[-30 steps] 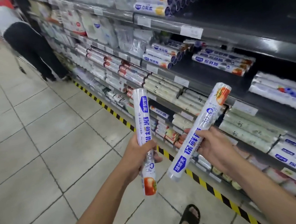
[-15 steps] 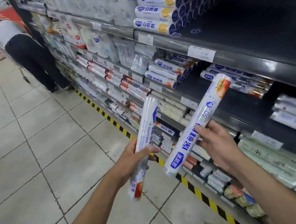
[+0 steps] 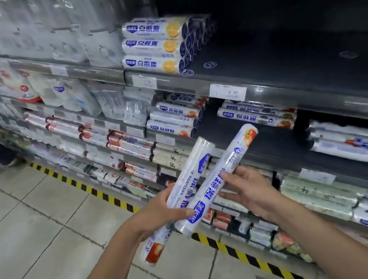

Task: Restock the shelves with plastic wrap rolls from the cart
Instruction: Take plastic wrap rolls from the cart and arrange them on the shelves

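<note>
Where the left roll (image 3: 185,183) and right roll (image 3: 220,182) are: side by side before the dark shelf (image 3: 273,147), tilted up toward it.
Look: white plastic wrap rolls, blue lettering; red fruit picture low on left roll, high on right roll.
Left hand (image 3: 163,211): curled round left roll.
Right hand (image 3: 251,191): pinching right roll.
</note>
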